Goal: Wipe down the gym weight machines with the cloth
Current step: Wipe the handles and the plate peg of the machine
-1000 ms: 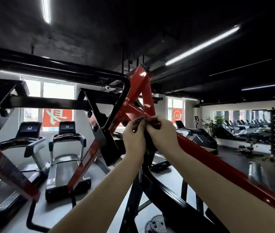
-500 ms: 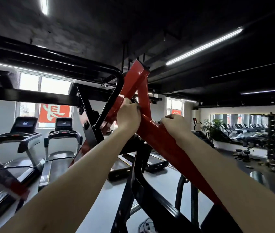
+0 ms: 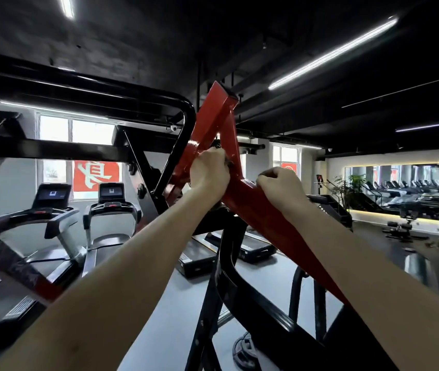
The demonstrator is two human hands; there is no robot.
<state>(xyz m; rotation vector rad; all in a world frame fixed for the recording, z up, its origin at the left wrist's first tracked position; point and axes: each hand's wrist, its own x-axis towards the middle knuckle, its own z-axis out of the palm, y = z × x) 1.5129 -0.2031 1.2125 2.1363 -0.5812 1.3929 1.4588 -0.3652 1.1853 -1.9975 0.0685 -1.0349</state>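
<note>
The weight machine has a red steel frame (image 3: 264,218) that rises to an apex above my hands and joins black tubing (image 3: 186,121). My left hand (image 3: 209,175) is curled round a dark cloth (image 3: 230,165) and presses it against the red bar just below the apex; only a small edge of the cloth shows past my fingers. My right hand (image 3: 280,186) sits a little lower to the right, with its fingers curled over the upper edge of the red sloping beam. Both forearms reach up from the bottom of the view.
Black curved machine bars (image 3: 240,285) run below my arms, and a weight plate (image 3: 245,352) lies on the floor. Two treadmills (image 3: 106,210) stand at the left under a window. More treadmills and a mirror wall (image 3: 406,188) lie far right.
A second ago both hands held the cloth together lower on the frame. My left hand has gone up the red bar with the cloth, while my right hand moved onto the sloping beam.
</note>
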